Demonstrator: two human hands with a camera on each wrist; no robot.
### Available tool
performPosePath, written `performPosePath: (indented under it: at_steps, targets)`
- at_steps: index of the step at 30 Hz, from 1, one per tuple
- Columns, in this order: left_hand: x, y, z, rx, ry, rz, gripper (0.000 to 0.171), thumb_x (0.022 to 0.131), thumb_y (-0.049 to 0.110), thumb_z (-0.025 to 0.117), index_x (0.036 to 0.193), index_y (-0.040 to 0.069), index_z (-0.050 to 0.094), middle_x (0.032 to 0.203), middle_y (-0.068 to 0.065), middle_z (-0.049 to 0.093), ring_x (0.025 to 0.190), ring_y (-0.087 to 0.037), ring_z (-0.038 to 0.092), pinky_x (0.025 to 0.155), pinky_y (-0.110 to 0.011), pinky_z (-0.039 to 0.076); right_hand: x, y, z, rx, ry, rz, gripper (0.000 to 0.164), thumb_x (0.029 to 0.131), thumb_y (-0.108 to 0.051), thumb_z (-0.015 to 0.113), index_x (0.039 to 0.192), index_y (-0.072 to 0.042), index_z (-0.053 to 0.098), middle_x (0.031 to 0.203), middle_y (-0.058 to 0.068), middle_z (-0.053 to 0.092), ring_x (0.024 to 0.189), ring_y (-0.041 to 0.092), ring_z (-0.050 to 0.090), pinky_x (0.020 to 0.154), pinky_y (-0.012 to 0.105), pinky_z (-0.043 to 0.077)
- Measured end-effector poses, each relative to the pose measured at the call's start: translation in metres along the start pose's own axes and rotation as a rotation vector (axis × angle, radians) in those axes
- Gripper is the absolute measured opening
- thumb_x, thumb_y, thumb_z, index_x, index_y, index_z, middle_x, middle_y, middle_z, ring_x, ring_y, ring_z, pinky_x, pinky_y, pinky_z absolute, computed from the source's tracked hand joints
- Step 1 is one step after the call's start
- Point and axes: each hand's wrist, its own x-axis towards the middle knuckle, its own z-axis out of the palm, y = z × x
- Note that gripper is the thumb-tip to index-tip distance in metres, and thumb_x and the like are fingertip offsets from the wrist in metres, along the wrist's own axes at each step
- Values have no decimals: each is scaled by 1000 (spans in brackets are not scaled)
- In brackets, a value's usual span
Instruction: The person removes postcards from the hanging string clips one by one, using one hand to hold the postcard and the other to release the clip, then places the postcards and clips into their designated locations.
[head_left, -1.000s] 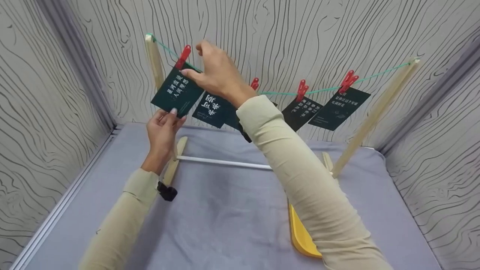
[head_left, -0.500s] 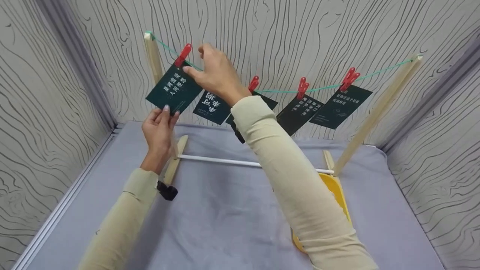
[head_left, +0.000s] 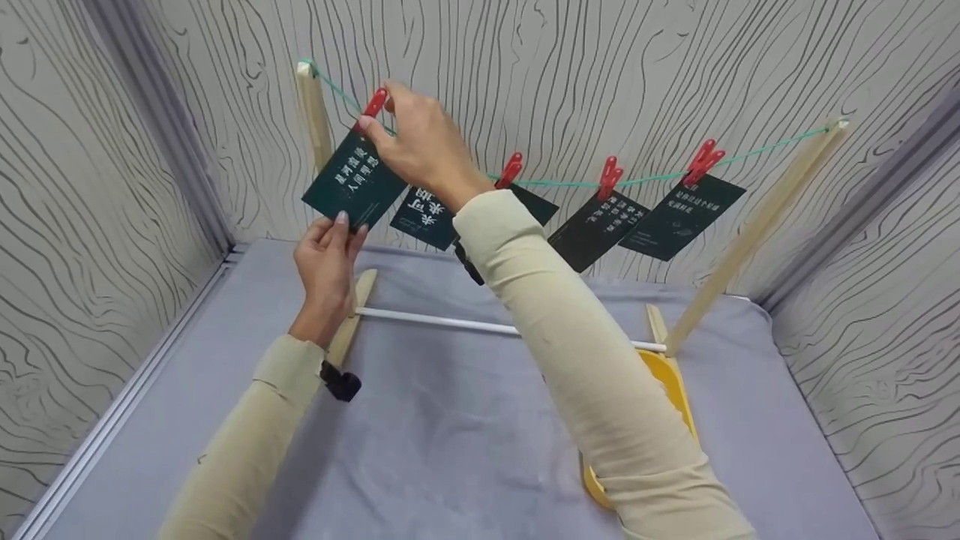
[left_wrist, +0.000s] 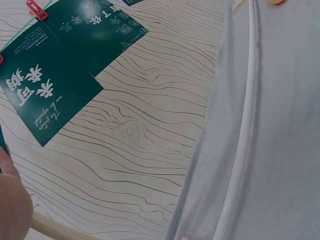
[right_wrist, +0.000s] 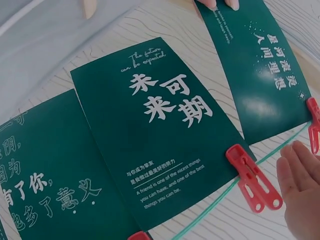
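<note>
In the head view, my left hand pinches the lower edge of a dark green card with white writing. That card hangs tilted at the left end of a green string. A red clothespin sits on its top corner. My right hand is at this clothespin, thumb across its front and a finger by its handle end. The right wrist view shows the same clothespin at the right edge, close to the fingertips, with the thumb out of view. Beside it, another green card hangs from a red clothespin.
Several more green cards, such as the rightmost card, hang along the string. Wooden posts hold it up, joined low down by a white rod. My right sleeve partly hides a yellow tray on the grey cloth.
My right hand has moved up and left from the card's top edge onto the red clothespin. The left hand keeps its pinch on the card's lower edge.
</note>
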Motion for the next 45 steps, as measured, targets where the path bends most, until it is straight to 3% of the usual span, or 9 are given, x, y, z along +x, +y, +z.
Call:
performPosePath:
  at_steps: [8, 15, 24, 33, 45]
  targets:
    - [0, -2, -1, 14, 3, -16, 24, 94, 18, 64, 111, 1, 59, 111, -11, 66, 100, -17, 66, 91, -25, 56, 2, 0, -1, 43, 27, -22, 42, 102, -39, 48, 138, -18, 51, 135, -1, 63, 127, 10, 57, 108, 21, 43]
    - [-1, -4, -1, -15, -1, 15, 25, 94, 17, 64, 113, 1, 61, 108, -10, 66, 94, -15, 64, 83, -20, 57, -1, 1, -3, 133, 41, -24, 33, 103, -34, 49, 129, -16, 55, 119, -1, 68, 108, 7, 63, 94, 19, 49]
    - [-3, -6, 2, -26, 11, 22, 22, 95, 17, 63, 111, 2, 61, 105, -10, 67, 88, -14, 62, 74, -18, 55, -5, -3, -5, 424, 76, 95, 35, 99, -26, 59, 131, -14, 57, 121, 1, 66, 109, 8, 61, 91, 18, 50]
    - [-5, -7, 0, 8, 17, 11, 26, 96, 21, 63, 114, 3, 60, 111, -10, 66, 93, -16, 62, 76, -18, 55, -7, -7, -4, 464, 78, 102, 32, 96, -24, 63, 127, -15, 63, 118, -1, 68, 106, 6, 62, 92, 16, 49]
    - [-6, -4, 0, -32, 6, 12, 32, 94, 21, 65, 119, 3, 61, 115, -11, 66, 95, -17, 63, 74, -18, 54, -6, -4, -7, 509, 128, 97, 24, 94, -22, 67, 116, -13, 65, 110, 0, 70, 98, 7, 63, 89, 16, 48]
